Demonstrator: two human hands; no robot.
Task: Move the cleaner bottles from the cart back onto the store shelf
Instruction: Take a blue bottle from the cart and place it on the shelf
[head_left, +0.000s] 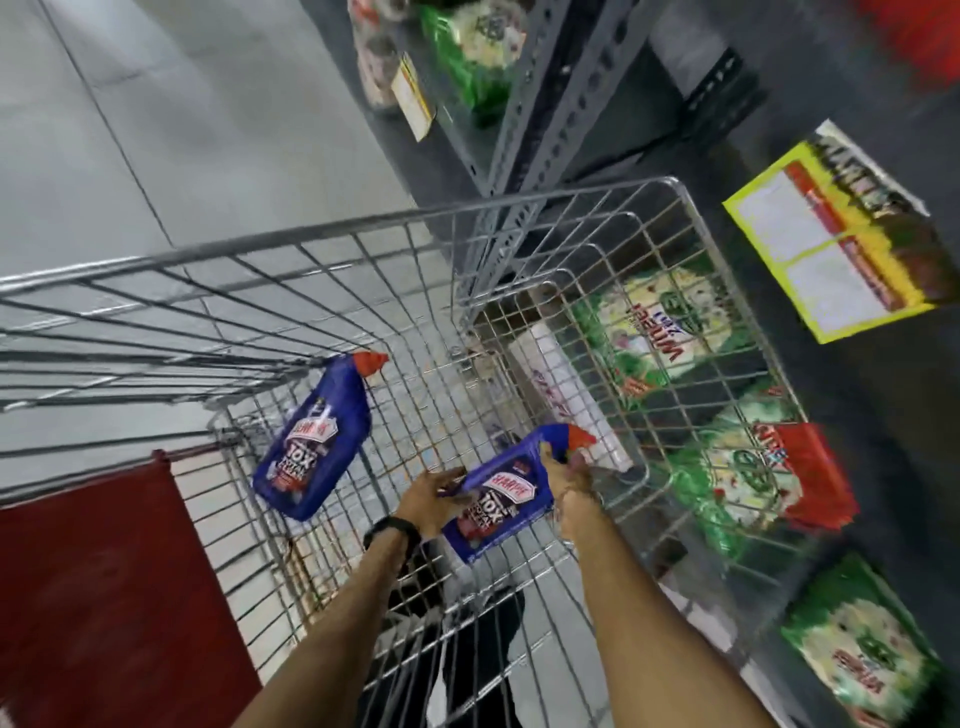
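Grey shelving (524, 104) flanks the cart (363, 228); both hands, left (431, 501) and right (569, 475), close around one bottle (501, 506) to lift it out, another bottle (314, 441) waiting.

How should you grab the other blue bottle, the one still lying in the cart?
Probably around its narrow neck, just below the red cap. That blue cleaner bottle lies flat on the cart floor, label up and cap pointing away, so reach down from above; the wide body suits one hand less.

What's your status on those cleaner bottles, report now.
Both hands, left hand and right hand, on one blue bottle inside cart. Second bottle lying loose. Nothing blocking lift.
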